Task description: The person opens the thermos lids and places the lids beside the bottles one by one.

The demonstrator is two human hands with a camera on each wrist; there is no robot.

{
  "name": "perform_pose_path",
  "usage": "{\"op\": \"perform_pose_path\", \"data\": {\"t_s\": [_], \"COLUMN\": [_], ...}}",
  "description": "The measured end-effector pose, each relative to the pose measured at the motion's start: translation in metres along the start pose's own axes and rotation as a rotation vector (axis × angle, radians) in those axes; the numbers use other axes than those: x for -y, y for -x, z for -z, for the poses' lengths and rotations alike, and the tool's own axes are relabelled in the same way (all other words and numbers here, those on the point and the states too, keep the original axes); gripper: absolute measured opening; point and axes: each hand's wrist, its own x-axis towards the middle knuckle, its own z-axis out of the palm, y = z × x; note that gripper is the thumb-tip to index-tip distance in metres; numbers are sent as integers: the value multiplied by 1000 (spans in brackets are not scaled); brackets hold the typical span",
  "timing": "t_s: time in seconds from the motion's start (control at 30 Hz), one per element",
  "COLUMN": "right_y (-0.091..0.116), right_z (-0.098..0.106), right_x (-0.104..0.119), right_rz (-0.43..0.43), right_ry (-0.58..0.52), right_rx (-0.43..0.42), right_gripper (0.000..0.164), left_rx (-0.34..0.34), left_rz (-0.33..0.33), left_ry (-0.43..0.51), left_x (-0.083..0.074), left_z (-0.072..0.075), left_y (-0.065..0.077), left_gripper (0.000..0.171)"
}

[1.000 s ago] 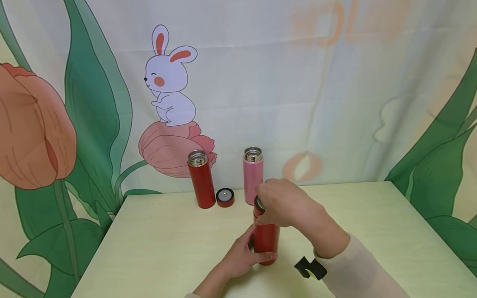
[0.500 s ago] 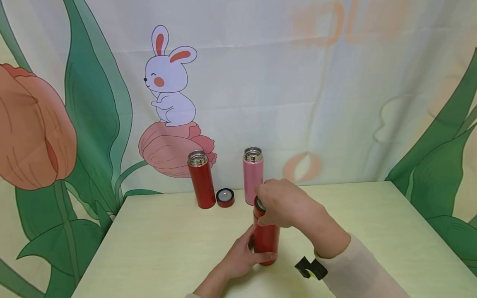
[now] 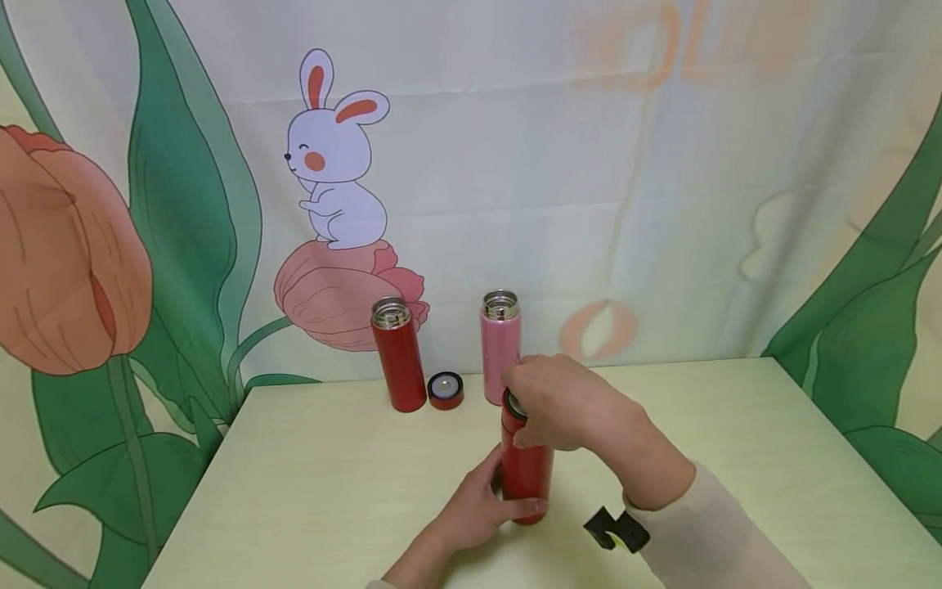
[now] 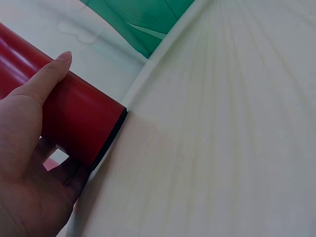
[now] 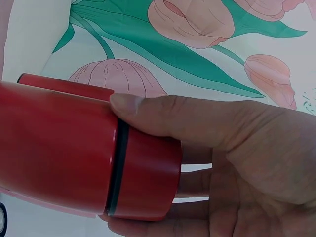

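A red thermos bottle (image 3: 527, 478) stands upright near the middle of the table. Low on its body, my left hand (image 3: 474, 507) grips it, thumb across the front; the left wrist view shows the black-edged base close to the tabletop. My right hand (image 3: 570, 401) holds the bottle's red lid (image 5: 150, 173) from above, with the thumb along one side and the fingers round the other. In the right wrist view a black ring (image 5: 117, 168) lies between lid and body. From the head camera, my right hand covers most of the lid.
Behind stand a lidless red thermos (image 3: 400, 364) and a lidless pink thermos (image 3: 500, 352), both upright near the table's back edge. Between them lies a red lid (image 3: 445, 401), inner side up. A printed cloth (image 3: 478, 164) hangs behind the table (image 3: 331, 474).
My right thumb has shifted slightly to the right at the top of the thermos bottle. My left hand and the bottle stay where they were.
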Motion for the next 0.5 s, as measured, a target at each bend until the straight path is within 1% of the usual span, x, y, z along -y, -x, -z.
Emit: {"op": "perform_pose_path", "data": {"t_s": [0.3, 0.5], "right_y": [1, -1], "right_z": [2, 2], "right_x": [-1, -1], "right_rz": [13, 2], "right_ry": [-13, -23], "right_rx": [14, 43], "right_gripper": [28, 29], "left_rx": [3, 1], "left_rz": [-12, 4], "left_ry": [-2, 2], "left_x": [-1, -1], "left_z": [1, 1], "left_y": [0, 0], "left_gripper": [80, 80]}}
